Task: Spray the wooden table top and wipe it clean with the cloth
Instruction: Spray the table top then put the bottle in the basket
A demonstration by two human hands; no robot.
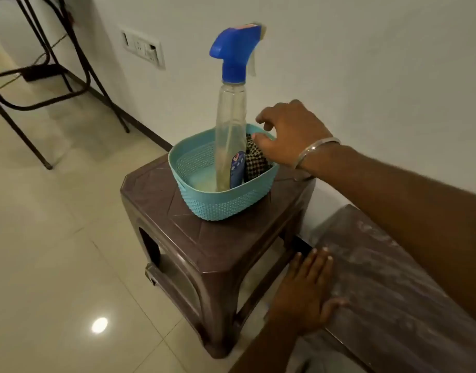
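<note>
Two hands were in view. Findings run from the left side across.

Dark metal tube legs, bent into curves, stood on the glossy pale floor tiles. A white rectangular switch plate was set into the smooth wall.

A brown moulded plastic stool, square-topped with clipped corners and ribbed lines, carried a teal plastic basket with rounded corners and a perforated, woven-look wall. Inside it the spray bottle stood upright: clear, slender plastic body, blue trigger head, blue label low down. Just beside the bottle, against the basket's far right wall, the cloth was tucked on end, a coarse dark-and-light check weave.

The right hand, a plain metal bangle at the wrist, was over the basket's right rim with its fingers curled down, fingertips at the top of the cloth. Whether they gripped the cloth could not be determined.

The left hand lay flat, fingers straight and together, thumb spread, pressed on the near corner of the wooden table top. That surface was dark, grained and streaked with pale dust.
</note>
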